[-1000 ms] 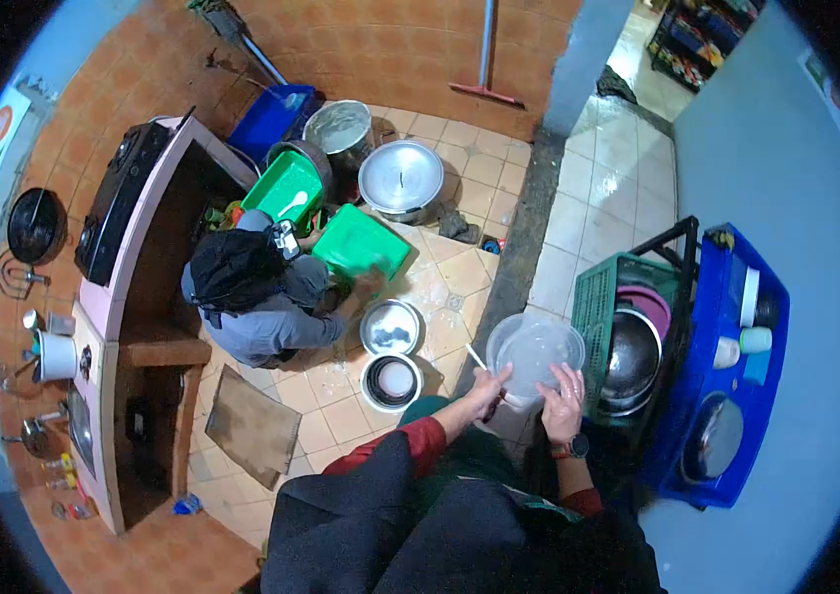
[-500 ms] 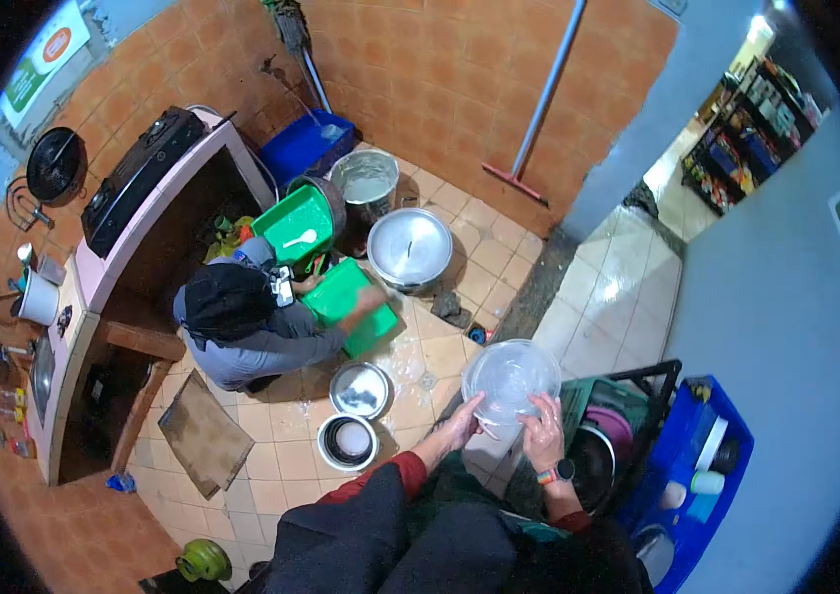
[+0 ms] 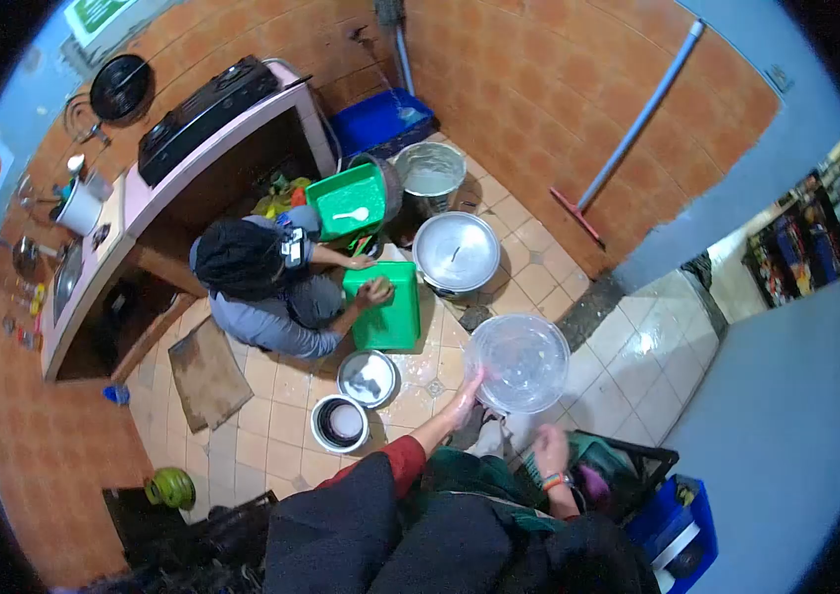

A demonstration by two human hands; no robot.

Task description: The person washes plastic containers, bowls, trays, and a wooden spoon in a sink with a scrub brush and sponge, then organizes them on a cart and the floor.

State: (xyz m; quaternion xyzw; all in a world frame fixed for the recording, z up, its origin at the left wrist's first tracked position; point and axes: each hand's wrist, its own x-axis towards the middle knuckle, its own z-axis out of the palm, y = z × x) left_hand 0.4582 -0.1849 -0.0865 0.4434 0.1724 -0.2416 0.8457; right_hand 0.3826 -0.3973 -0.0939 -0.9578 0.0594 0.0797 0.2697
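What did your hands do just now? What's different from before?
The right hand let go of the clear tub and drew back. The left hand still holds it, now nearer the lidded pot. The crouching person still has the green box.

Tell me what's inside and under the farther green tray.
Inside the green tray lies a white spoon. What is under the tray is covered and cannot be seen; part of a dark tub shows beside it.

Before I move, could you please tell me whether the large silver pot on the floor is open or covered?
Covered: a round metal lid with a central handle lies across the pot.
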